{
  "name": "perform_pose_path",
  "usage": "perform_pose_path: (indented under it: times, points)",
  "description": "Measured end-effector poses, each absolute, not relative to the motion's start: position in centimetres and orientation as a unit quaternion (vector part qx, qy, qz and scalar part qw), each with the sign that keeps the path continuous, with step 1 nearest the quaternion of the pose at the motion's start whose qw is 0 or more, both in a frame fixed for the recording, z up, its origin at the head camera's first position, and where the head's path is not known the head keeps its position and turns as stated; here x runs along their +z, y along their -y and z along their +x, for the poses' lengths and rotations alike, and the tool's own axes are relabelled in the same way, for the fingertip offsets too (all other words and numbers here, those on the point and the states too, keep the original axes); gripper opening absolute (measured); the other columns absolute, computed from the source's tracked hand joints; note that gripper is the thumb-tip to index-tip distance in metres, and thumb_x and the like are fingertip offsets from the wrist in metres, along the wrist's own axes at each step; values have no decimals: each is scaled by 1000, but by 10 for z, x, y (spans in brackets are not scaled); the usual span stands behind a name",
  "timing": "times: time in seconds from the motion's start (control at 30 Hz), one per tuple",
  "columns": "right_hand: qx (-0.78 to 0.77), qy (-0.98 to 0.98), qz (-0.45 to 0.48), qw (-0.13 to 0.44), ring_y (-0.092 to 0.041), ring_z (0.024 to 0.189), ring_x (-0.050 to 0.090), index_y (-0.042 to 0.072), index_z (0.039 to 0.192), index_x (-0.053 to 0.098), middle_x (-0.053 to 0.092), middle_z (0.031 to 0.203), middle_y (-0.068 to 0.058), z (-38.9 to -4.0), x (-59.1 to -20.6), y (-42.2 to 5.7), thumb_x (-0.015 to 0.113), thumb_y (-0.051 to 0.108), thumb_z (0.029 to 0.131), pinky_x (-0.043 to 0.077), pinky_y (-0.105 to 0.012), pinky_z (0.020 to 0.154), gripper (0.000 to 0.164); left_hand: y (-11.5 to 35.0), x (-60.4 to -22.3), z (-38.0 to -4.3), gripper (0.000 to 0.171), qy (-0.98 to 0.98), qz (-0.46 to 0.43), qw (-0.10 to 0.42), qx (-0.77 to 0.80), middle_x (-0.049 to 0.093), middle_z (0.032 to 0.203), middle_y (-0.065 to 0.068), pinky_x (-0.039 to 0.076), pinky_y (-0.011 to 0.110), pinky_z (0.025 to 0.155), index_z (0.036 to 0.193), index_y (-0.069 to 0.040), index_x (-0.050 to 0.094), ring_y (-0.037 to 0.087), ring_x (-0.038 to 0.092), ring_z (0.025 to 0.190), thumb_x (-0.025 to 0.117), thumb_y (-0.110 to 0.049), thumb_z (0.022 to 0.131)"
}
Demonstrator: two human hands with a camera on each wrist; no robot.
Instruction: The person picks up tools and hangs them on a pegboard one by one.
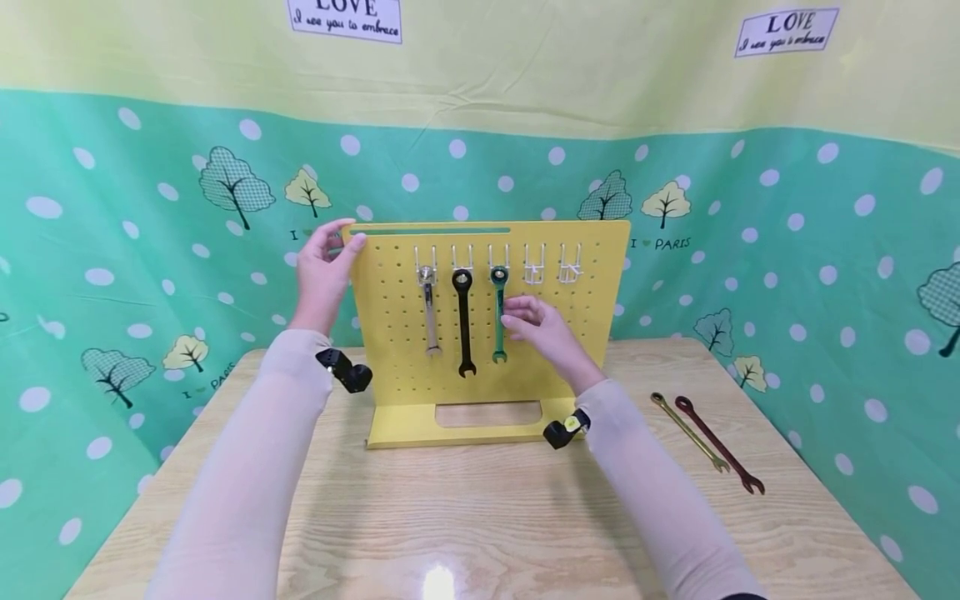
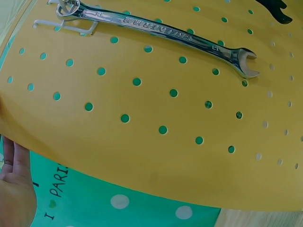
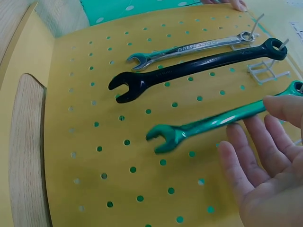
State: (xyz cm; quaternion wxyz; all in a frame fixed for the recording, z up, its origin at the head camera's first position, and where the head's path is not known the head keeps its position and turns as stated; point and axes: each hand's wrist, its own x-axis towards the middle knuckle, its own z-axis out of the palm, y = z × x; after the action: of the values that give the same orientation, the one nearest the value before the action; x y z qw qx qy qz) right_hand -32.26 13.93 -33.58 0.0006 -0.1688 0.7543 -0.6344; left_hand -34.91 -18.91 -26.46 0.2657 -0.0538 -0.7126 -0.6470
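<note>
A yellow pegboard (image 1: 405,379) stands on the table. My left hand (image 1: 324,271) grips its upper left corner, thumb in front and fingers behind; the left wrist view shows only part of that hand (image 2: 16,189). Three combination wrenches hang from white hooks: a silver wrench (image 1: 430,317), a black wrench (image 1: 464,321) and a green wrench (image 1: 500,321). With thumb and fingertips, my right hand (image 1: 542,329) pinches the green wrench's shaft below its ring end. In the right wrist view the green wrench (image 3: 213,120) has its open end pointing away from the hand (image 3: 270,175).
Two more white hooks (image 1: 534,271) without wrenches are on the board's right. A gold wrench (image 1: 690,432) and a dark red wrench (image 1: 720,446) lie on the wooden table (image 1: 465,517) at right. A patterned green curtain (image 1: 90,250) hangs behind and around the sides.
</note>
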Motion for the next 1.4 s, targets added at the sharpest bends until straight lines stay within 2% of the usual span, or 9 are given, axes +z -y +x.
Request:
perform_pose_path:
  times: [0.27,0.5,0.63,0.83,1.13,1.4]
  points:
    - [-608,-769,-199,-2,-24,121,57,9,140,52,60,135,-8,-311,-334,-152,66,27,99,51,-37,98,48,188,-263,-349,42,717,-47,262,-644,61,111,0,52,23,72,131,-26,64,15,59,94,71,-38,92]
    - [-577,-789,-211,-5,-24,120,58,7,141,51,60,134,-9,-300,-331,-160,65,29,100,52,-37,97,48,187,-263,-350,40,713,-49,261,-649,61,113,1,53,27,80,130,-27,65,16,60,97,71,-38,92]
    - [-567,-796,-212,-1,-25,119,59,5,141,50,60,134,-10,-299,-334,-166,65,30,99,52,-37,96,51,187,-263,-350,40,714,-49,262,-647,61,112,1,53,26,78,130,-26,65,15,59,96,71,-38,92]
    - [-560,-803,-203,16,-29,118,59,2,141,49,58,135,-15,-294,-340,-178,64,27,100,52,-42,96,50,189,-263,-351,45,722,-49,263,-638,60,110,0,51,23,69,134,-21,63,15,58,93,71,-36,93]
    - [-554,-811,-188,28,-34,116,58,-2,140,47,56,135,-24,-289,-360,-205,63,25,101,48,-55,99,49,190,-264,-353,45,721,-50,265,-639,60,110,0,51,23,70,134,-21,63,15,58,93,71,-36,93]
    - [-534,-830,-156,41,-33,115,58,-3,140,47,55,132,-25,-281,-382,-237,61,26,102,51,-48,96,50,191,-265,-352,43,718,-53,265,-642,60,109,0,52,23,72,133,-23,64,15,59,93,72,-36,92]
